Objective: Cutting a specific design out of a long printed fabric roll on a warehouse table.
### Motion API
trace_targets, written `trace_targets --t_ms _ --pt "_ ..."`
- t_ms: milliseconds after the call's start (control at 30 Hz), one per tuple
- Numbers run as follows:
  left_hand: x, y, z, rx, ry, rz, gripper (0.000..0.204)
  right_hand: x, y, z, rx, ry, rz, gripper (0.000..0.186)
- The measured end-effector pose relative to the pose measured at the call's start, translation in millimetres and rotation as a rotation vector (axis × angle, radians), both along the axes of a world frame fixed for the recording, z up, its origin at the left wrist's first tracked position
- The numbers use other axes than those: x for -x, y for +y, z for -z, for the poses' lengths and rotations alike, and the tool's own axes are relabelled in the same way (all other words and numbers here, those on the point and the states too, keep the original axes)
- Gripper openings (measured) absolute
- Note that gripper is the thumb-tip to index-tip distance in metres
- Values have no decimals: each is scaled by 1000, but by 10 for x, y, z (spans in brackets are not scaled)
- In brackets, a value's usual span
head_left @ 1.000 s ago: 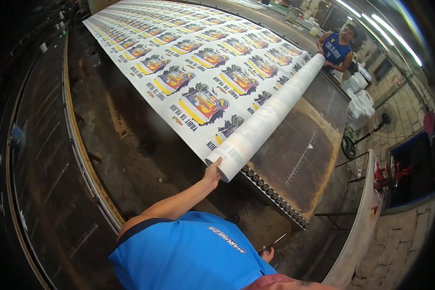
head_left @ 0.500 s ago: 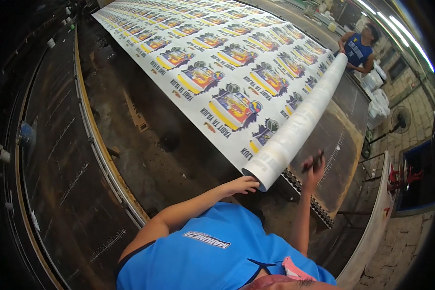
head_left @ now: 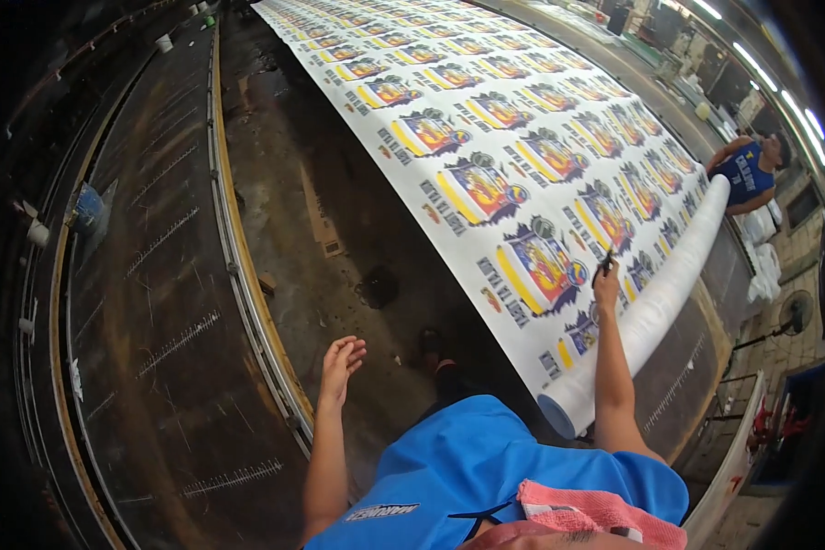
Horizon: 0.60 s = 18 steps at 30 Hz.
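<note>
The right hand (head_left: 606,280) is closed around a small dark tool (head_left: 603,265), above the printed fabric sheet (head_left: 495,137). The left hand (head_left: 341,365) is loosely opened above the floor (head_left: 302,298). The white roll (head_left: 655,321) lies across the table (head_left: 678,390), its far end near a co-worker (head_left: 747,174).

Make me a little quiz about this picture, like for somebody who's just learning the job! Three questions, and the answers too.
1. Over the wide white sheet with rows of colourful prints, what does the person's right hand hold?
A) a red cup
B) a small dark tool
C) nothing

2. True or false: the person's left hand is empty and touches nothing.

3. Does the co-worker in the blue sleeveless top stand at the near end or the far end of the long white cylindrical roll?

Key:
1. B
2. True
3. The far end
</note>
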<state>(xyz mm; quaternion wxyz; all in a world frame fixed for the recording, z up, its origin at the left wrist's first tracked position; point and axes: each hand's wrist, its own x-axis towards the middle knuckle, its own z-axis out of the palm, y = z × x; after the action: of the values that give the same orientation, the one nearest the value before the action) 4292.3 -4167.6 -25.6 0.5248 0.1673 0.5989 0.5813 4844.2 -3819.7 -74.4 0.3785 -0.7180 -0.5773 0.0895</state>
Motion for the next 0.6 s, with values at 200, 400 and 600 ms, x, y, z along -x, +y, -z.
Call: trace_targets --t_ms 200,400,600 --pt "638 574 456 151 126 267 26 63 754 987 -214 -89 269 48" --pt "1507 373 2114 513 511 720 29 537 804 1250 -189 -418 457 50" --pt "1996 499 2203 850 17 355 30 832 931 1077 -97 -324 456 47"
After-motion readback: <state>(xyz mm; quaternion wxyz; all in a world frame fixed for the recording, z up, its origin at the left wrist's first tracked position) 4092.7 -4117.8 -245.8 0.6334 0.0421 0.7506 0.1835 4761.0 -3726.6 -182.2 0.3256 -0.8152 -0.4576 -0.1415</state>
